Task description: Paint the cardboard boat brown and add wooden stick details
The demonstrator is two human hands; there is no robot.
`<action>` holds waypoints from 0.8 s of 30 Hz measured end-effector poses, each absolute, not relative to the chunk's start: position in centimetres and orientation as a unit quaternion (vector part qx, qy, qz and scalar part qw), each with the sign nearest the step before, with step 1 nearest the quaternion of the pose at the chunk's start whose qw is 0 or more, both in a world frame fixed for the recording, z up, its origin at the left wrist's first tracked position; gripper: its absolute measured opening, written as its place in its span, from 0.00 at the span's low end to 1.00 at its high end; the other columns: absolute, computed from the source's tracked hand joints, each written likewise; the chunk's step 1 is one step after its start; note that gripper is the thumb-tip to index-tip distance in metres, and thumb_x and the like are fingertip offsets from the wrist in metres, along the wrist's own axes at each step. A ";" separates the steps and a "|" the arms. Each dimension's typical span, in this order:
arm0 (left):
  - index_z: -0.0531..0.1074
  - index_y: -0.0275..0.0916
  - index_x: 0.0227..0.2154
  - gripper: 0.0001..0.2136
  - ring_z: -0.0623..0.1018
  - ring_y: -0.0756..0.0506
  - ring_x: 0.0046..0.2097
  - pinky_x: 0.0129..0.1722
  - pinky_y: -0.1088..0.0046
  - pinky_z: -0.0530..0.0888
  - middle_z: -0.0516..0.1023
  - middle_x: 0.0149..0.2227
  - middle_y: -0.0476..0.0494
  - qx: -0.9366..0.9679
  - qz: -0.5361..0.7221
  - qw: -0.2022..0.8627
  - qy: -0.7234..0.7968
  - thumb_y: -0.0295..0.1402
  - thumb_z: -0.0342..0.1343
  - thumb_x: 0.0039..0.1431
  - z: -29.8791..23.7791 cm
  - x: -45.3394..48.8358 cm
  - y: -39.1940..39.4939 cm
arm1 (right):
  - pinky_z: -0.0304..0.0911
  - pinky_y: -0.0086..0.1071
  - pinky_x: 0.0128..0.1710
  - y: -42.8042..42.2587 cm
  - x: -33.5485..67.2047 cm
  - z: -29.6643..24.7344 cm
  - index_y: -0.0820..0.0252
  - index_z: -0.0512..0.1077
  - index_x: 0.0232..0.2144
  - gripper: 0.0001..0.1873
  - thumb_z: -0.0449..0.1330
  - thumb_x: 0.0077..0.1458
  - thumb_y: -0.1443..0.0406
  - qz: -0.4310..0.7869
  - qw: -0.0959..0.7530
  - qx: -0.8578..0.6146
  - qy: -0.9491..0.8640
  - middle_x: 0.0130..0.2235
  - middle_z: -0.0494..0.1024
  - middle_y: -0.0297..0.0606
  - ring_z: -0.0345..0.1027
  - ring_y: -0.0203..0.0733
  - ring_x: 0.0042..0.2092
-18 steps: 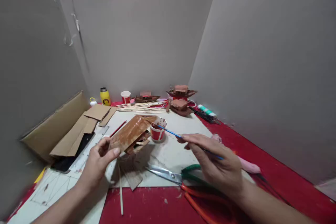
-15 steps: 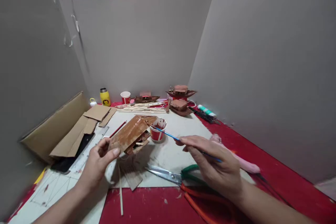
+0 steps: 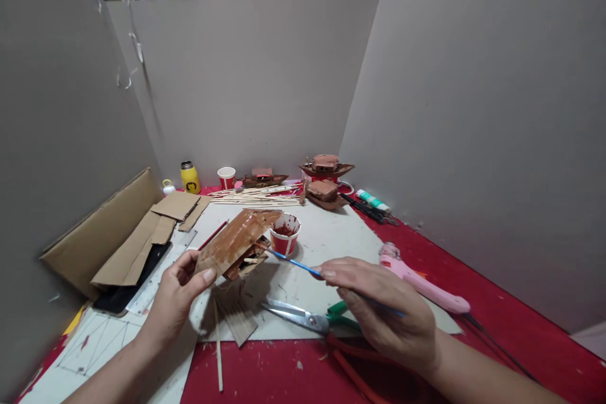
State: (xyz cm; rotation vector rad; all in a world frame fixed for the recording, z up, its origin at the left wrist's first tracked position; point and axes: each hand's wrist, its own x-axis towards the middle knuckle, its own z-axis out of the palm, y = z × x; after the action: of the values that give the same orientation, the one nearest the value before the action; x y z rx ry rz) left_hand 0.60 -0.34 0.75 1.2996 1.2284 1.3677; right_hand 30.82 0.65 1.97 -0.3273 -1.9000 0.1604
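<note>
My left hand (image 3: 177, 293) is closed on the near corner of a small cardboard model house (image 3: 239, 241) with a brown-painted roof, holding it tilted above the white board (image 3: 326, 237). My right hand (image 3: 383, 309) pinches a thin blue paintbrush (image 3: 296, 263). The brush tip touches the house's right side under the roof edge. A red-and-white paper cup (image 3: 285, 235) with brown paint in it stands just behind the house.
Green-handled scissors (image 3: 303, 317) lie in front of my right hand, a pink glue gun (image 3: 419, 283) to its right. Cardboard pieces (image 3: 142, 233), a yellow bottle (image 3: 190, 177), a second cup (image 3: 226, 177), wooden sticks (image 3: 255, 194) and brown model boats (image 3: 324, 180) lie farther back. Grey partitions surround the table.
My right hand has drawn the brush down and left, from the paint cup to the side of the house. The left hand has kept the house still.
</note>
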 end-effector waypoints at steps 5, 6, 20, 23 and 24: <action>0.71 0.39 0.38 0.20 0.74 0.43 0.40 0.42 0.71 0.70 0.77 0.37 0.46 0.509 0.552 0.439 0.494 0.46 0.66 0.48 0.7 0.7 -0.4 | 0.76 0.34 0.41 1.0 31.1 1.7 0.52 0.75 0.50 0.24 0.57 0.56 0.80 0.056 0.625 -0.230 -0.744 0.41 0.83 0.36 0.78 0.40 0.40; 0.71 0.39 0.38 0.20 0.74 0.43 0.41 0.42 0.71 0.70 0.77 0.37 0.46 0.507 0.554 0.439 0.494 0.46 0.66 0.48 0.7 0.7 -0.4 | 0.76 0.34 0.41 1.0 31.0 1.7 0.52 0.75 0.49 0.24 0.57 0.57 0.79 0.056 0.623 -0.232 -0.745 0.41 0.83 0.36 0.78 0.40 0.40; 0.70 0.40 0.38 0.19 0.73 0.43 0.42 0.42 0.71 0.70 0.76 0.38 0.47 0.536 0.529 0.424 0.503 0.47 0.63 0.51 0.8 0.4 -0.5 | 0.76 0.35 0.41 1.4 31.2 1.7 0.52 0.75 0.49 0.23 0.58 0.56 0.79 0.035 0.619 -0.235 -0.748 0.41 0.83 0.36 0.78 0.40 0.41; 0.70 0.40 0.37 0.18 0.73 0.43 0.41 0.42 0.72 0.70 0.76 0.37 0.47 0.539 0.527 0.423 0.503 0.47 0.63 0.51 0.9 0.5 -0.5 | 0.76 0.35 0.41 0.9 31.0 1.8 0.55 0.74 0.51 0.24 0.57 0.56 0.79 0.038 0.598 -0.193 -0.777 0.41 0.83 0.38 0.78 0.41 0.42; 0.70 0.40 0.37 0.18 0.73 0.43 0.41 0.42 0.72 0.70 0.76 0.37 0.47 0.539 0.527 0.423 0.502 0.47 0.63 0.51 1.0 0.5 -0.5 | 0.76 0.35 0.41 0.8 31.0 1.9 0.55 0.74 0.51 0.24 0.58 0.55 0.79 0.036 0.590 -0.176 -0.787 0.41 0.83 0.39 0.78 0.42 0.42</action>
State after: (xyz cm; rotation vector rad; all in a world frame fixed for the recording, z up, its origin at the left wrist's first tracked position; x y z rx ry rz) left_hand 0.55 -0.47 0.96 1.3499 1.2576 1.3201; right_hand 30.95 0.78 1.89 -0.4108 -1.8316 0.0844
